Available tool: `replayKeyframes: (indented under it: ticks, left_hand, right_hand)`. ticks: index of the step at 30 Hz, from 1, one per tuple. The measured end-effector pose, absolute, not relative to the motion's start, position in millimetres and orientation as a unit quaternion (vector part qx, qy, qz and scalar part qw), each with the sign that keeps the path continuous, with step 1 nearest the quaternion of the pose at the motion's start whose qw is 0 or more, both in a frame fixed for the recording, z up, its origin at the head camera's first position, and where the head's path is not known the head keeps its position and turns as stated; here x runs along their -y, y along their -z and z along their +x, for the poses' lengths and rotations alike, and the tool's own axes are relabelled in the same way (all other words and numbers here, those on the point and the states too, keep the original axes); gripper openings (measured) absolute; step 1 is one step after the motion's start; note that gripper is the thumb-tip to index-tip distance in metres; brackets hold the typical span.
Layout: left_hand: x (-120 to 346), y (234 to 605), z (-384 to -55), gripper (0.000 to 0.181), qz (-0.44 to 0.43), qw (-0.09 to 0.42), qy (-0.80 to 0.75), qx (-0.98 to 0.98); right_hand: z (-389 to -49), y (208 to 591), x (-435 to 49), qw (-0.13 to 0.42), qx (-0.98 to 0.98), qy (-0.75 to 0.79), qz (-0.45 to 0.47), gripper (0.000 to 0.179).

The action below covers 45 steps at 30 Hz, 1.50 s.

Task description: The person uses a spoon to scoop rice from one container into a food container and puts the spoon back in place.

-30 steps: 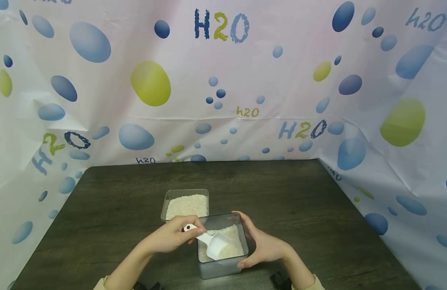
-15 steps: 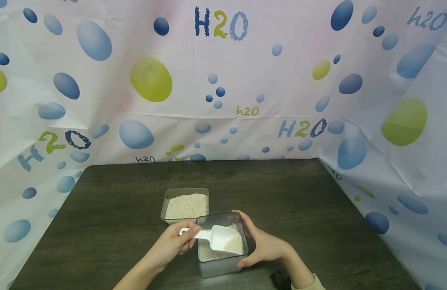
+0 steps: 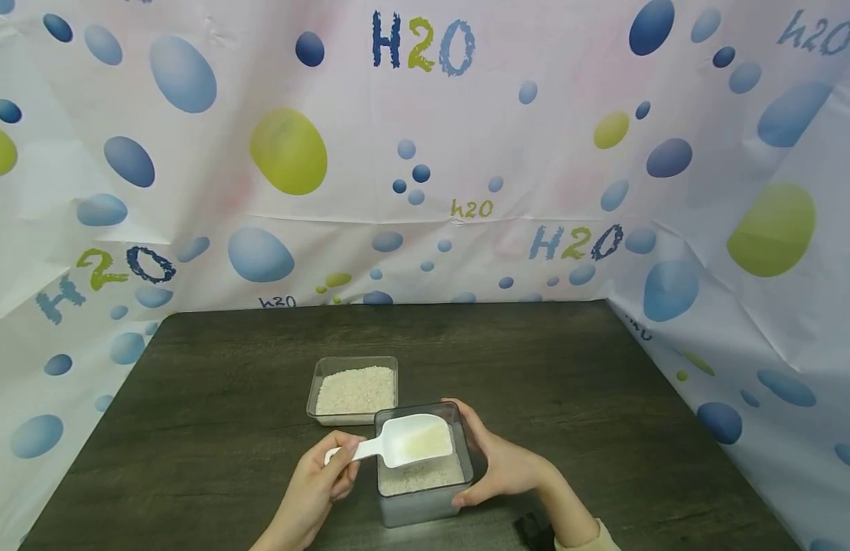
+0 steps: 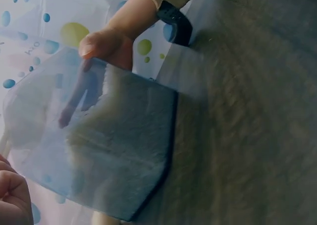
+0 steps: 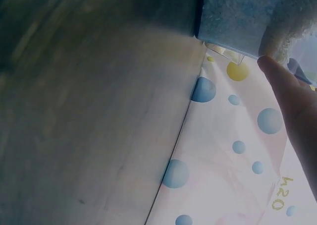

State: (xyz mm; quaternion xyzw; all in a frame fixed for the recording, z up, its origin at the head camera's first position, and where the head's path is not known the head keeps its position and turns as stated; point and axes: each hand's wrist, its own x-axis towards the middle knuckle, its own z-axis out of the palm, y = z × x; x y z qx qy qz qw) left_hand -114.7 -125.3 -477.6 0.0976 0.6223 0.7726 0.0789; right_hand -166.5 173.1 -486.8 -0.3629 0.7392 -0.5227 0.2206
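Observation:
My left hand pinches the handle of a white scoop and holds it nearly level above a grey see-through bin. A small heap of rice lies in the scoop. More rice fills the lower part of the bin, which stands upright on the table. At the bin's right side, my right hand grips it, thumb at the front corner and fingers round the far corner. The left wrist view shows the bin's wall from the side; in the right wrist view its lower wall is near the right hand.
Just behind the bin, to its left, sits a shallow clear container of rice. Both stand on a dark wooden table. A patterned sheet hangs behind and beside the table. Near the right forearm lies a dark object.
The left hand has lifted the scoop out of the bin's rice, turned it level and drawn it slightly left. The right hand keeps its grip on the bin.

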Motion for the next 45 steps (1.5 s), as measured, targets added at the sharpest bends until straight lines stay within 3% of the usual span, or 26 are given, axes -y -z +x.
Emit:
replayKeyframes:
  ticks: [22, 30, 36, 45]
  left_hand:
    - [126, 475, -111, 0.020, 0.095, 0.015, -0.783, -0.615]
    - [153, 452, -131, 0.021, 0.163, -0.087, -0.785, -0.591]
    - [177, 442, -156, 0.018, 0.092, -0.146, -0.769, -0.615]
    - [204, 460, -179, 0.017, 0.002, -0.140, -0.707, -0.694]
  right_hand:
    - [-166, 487, -172, 0.223, -0.725, 0.526, -0.386, 0.115]
    - [-165, 486, -173, 0.234, -0.739, 0.517, -0.363, 0.112]
    - [-165, 485, -174, 0.234, -0.744, 0.514, -0.357, 0.111]
    - [-165, 485, -174, 0.241, -0.743, 0.515, -0.353, 0.111]
